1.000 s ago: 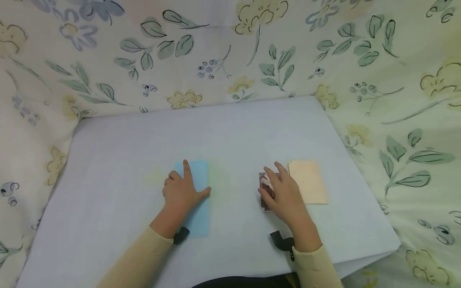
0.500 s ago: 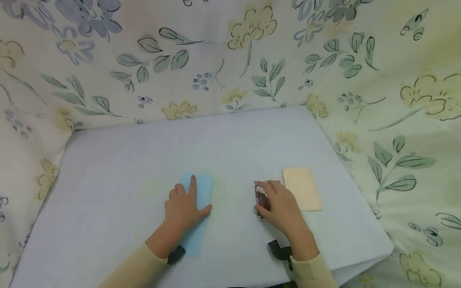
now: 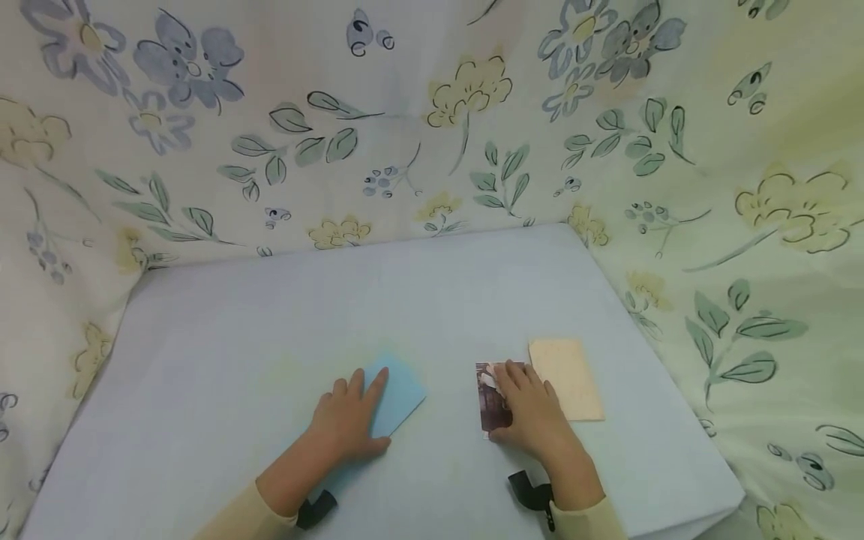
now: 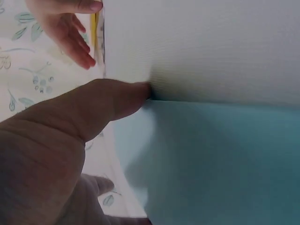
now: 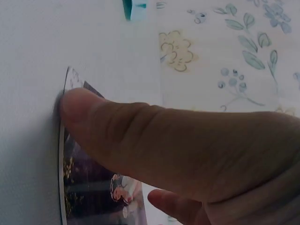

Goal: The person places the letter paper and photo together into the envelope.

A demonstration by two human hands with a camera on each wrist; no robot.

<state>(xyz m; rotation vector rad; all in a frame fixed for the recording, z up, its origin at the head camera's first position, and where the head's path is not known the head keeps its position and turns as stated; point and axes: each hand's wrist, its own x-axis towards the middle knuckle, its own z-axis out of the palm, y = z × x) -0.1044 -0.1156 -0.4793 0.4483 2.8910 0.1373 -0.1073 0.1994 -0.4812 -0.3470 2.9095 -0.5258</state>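
A light blue rectangle of paper (image 3: 400, 386) lies slanted on the white table, left of centre in the head view. My left hand (image 3: 346, 420) rests on it with fingers spread; in the left wrist view the thumb (image 4: 126, 96) touches the long edge of the blue paper (image 4: 215, 164). To the right, a glossy photo print (image 3: 491, 405) lies flat. My right hand (image 3: 536, 424) rests over its right part, fingers extended. In the right wrist view the thumb (image 5: 89, 110) lies on the border of the photo print (image 5: 89, 192). Whether several prints are stacked is unclear.
A peach-coloured paper rectangle (image 3: 570, 379) lies just right of the photo print. The white tabletop (image 3: 270, 322) is backed by a floral curtain (image 3: 398, 150). Black wrist mounts (image 3: 529, 493) sit below both hands.
The blue paper has turned clockwise from upright to slanted under my left hand. My right hand has flattened onto the photo print. The head view has tilted upward.
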